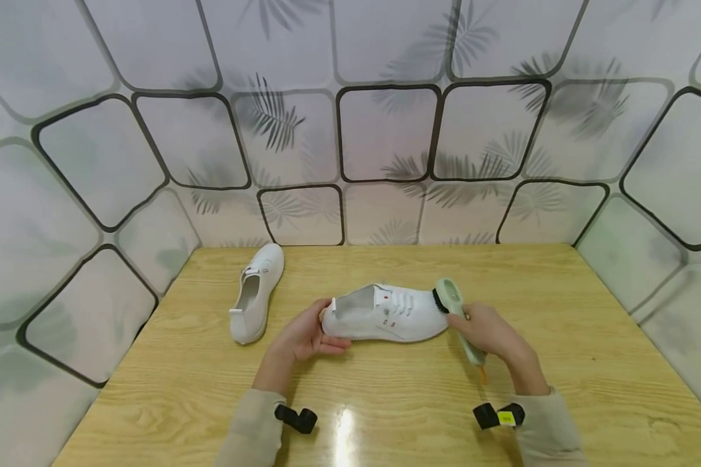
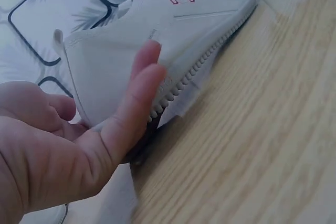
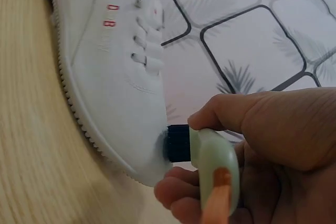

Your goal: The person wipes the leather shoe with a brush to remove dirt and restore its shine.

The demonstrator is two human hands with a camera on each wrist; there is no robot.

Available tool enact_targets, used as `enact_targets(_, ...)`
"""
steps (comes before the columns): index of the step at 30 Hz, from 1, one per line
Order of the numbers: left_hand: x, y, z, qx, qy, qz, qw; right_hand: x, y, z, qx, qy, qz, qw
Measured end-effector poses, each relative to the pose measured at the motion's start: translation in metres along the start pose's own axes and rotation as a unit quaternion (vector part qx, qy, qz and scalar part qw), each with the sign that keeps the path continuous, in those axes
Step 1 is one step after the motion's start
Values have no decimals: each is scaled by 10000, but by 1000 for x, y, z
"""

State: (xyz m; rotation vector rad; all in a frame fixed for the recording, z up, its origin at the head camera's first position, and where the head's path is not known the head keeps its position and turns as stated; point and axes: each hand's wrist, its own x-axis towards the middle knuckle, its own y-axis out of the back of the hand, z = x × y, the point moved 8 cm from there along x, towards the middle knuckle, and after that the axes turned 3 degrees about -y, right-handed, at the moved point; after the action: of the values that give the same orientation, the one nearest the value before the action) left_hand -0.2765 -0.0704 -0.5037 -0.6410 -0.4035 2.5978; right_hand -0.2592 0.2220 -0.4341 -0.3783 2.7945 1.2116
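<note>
A white lace-up shoe (image 1: 411,324) with small red letters on its side lies across the table, toe to the right. My left hand (image 1: 308,332) holds it round the heel; in the left wrist view, some fingers (image 2: 137,95) reach along the shoe's side near the ribbed sole. My right hand (image 1: 492,329) grips a pale green shoe brush (image 1: 451,297) by its handle. The brush's dark bristles (image 3: 178,143) touch the shoe's toe in the right wrist view. From the handle's end hangs an orange cord (image 3: 218,200).
The matching white shoe (image 1: 259,295) stands at the table's left, toe toward the back. Beneath everything is a light wood-grain table (image 1: 397,395). Patterned fabric walls (image 1: 385,136) rise at the back and both sides.
</note>
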Motion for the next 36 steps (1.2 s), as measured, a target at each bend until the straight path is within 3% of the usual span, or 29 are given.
enact_targets(5, 5, 0, 1, 366, -489, -67, 9981, -2, 9, -1, 146, 18, 150, 9998)
enact_targets(9, 6, 1, 3, 391, -727, -43, 9966, -4, 12, -4, 203, 87, 188, 9996)
enact_targets(14, 6, 2, 4, 342, -784, -14, 9963, -6, 14, -9, 280, 162, 237, 9992)
enact_targets(22, 9, 0, 5, 227, -842, -11, 9962, -7, 12, -18, -26, 787, 288, 9965)
enact_targets(29, 11, 1, 7, 335, -929, 233, 9948, -11, 12, -18, -652, 726, 325, 9947)
enact_targets(36, 10, 0, 7, 413, -890, 162, 9950, -19, 6, -28, -1155, 780, -63, 9902)
